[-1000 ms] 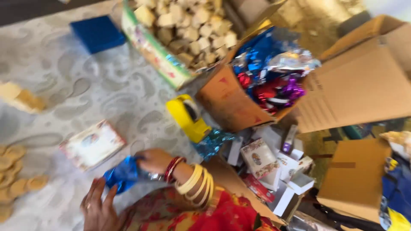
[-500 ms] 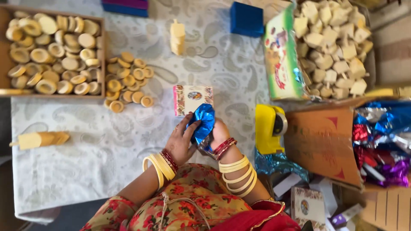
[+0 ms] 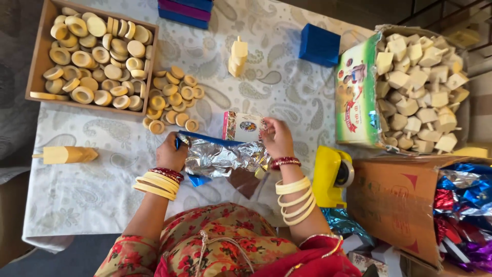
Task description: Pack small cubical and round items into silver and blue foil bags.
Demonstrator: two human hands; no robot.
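Paisley cloth (image 3: 92,190) covers the work surface. Your left hand (image 3: 170,152) and right hand (image 3: 277,137) pinch opposite ends of a foil sheet (image 3: 220,158), spread flat, nothing wrapped yet. Just beyond it lies a small printed box (image 3: 242,126); the yellow tape dispenser (image 3: 332,174) sits close right.

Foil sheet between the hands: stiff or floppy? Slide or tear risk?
Foil sheet looks thin and crinkled, so probably floppy and very light. Left hand and right hand hold opposite edges, suggesting it sags unsupported. Creases hint it tears or dents easily.
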